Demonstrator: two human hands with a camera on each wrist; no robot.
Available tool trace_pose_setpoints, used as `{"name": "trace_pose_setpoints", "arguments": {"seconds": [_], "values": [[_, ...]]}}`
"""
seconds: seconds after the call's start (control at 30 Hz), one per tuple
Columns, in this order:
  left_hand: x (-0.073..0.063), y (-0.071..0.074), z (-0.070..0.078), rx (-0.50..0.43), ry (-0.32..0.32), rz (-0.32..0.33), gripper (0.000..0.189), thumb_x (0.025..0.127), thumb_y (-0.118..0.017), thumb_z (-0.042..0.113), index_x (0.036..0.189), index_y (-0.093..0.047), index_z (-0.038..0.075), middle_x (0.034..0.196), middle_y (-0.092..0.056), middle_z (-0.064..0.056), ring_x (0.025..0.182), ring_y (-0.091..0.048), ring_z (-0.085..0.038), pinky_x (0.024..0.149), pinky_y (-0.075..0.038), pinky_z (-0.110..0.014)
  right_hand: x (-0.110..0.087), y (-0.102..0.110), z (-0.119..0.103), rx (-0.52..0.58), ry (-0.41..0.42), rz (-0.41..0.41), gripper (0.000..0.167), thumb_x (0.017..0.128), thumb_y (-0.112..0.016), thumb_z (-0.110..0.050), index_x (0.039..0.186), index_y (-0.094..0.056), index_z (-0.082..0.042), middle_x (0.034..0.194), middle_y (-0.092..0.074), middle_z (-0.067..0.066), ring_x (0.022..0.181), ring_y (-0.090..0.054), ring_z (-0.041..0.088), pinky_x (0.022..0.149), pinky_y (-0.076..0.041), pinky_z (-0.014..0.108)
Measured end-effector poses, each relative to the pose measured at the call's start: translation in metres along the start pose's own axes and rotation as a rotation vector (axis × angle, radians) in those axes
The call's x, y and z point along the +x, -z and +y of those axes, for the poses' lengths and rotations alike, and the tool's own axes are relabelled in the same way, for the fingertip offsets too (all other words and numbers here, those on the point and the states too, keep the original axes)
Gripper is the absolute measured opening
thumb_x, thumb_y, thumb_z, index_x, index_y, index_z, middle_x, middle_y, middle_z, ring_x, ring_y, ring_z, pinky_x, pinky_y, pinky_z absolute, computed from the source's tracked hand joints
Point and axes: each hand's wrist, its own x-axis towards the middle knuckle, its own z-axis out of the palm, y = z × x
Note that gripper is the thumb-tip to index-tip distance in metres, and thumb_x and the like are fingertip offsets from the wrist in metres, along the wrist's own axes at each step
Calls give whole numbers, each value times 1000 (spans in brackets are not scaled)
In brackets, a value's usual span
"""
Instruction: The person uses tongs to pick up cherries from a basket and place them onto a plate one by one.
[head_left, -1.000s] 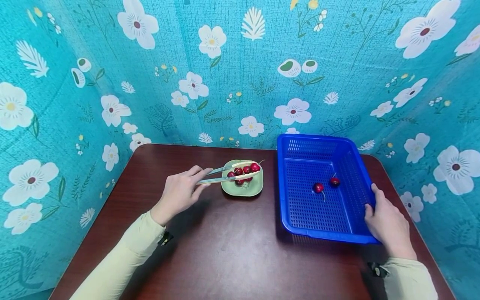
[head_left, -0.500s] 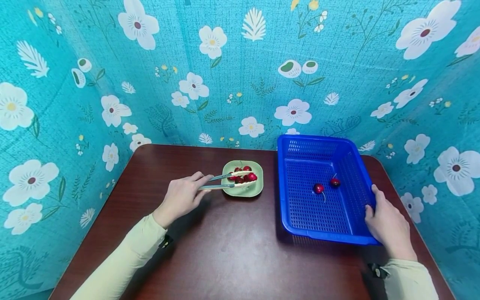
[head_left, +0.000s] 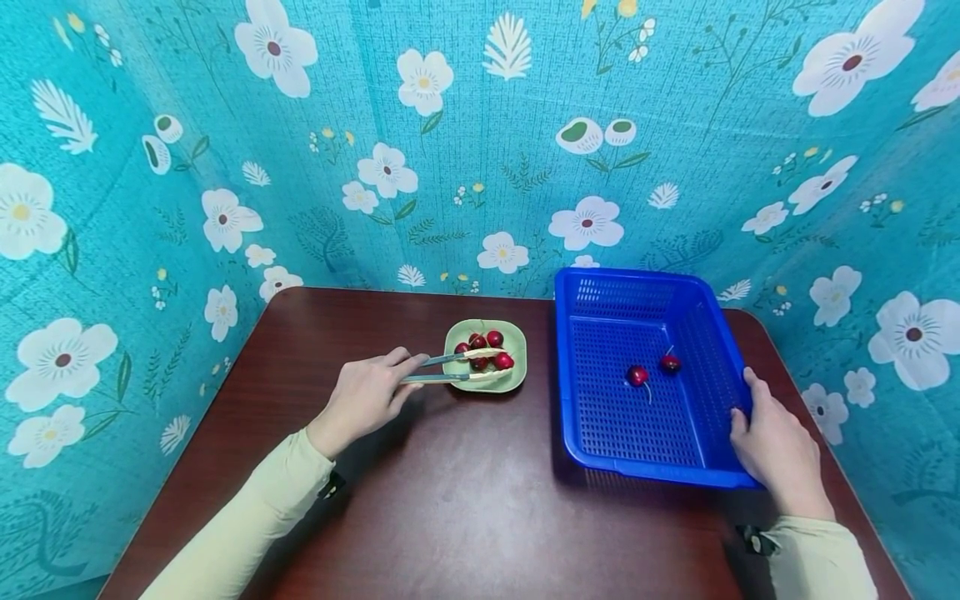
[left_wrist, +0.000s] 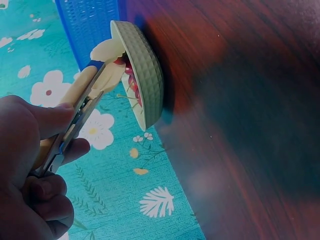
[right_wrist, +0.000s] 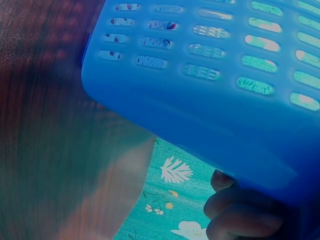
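My left hand (head_left: 367,396) grips a pair of tongs (head_left: 442,378) with blue-grey handles and cream tips. The tips reach over a small pale green bowl (head_left: 516,340), one on each side of a red cherry (head_left: 504,361). Several other cherries lie in the bowl, partly hidden by the tongs. In the left wrist view, thumb and fingers close round the tongs (left_wrist: 77,117) beside the ridged bowl wall (left_wrist: 150,75). My right hand (head_left: 780,446) holds the right rim of a blue plastic basket (head_left: 567,400). Its curled fingers (right_wrist: 240,220) show under the basket's rim in the right wrist view.
Inside the basket lie two stemmed cherries, one left (head_left: 637,376) and one right (head_left: 670,364). Bowl and basket stand at the back of a dark brown table (head_left: 465,508). Behind it hangs a turquoise flowered cloth (head_left: 450,217).
The tongs have moved toward me, from the bowl's back right to its front half, with a cherry now between the tips there. The right hand and basket have stayed put.
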Motion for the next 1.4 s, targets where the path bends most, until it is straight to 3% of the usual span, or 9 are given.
{"name": "trace_pose_setpoints", "arguments": {"seconds": [0.3,0.67,1.4], "values": [[1,0,1,19,-5,-19,38,92,-79,32,128,-73,21,98,-68,3,61,-59,-11,44,-35,-28,0,-2,2,0,8,6,76,101,-57,-10,164,-14,0,140,-45,46,113,-52,67,80,-45,77],[2,0,1,0,-14,7,39,91,-80,29,128,-73,19,97,-68,4,61,-60,-12,46,-41,-30,0,-2,3,-1,7,5,76,101,-57,-10,163,-14,1,140,-44,46,113,-51,68,79,-45,77],[-1,1,3,17,-32,6,41,90,-81,31,128,-73,20,95,-67,4,58,-57,-9,44,-35,-26,1,-1,3,2,7,3,76,101,-56,-11,164,-14,0,140,-45,46,114,-51,67,79,-45,76]]}}
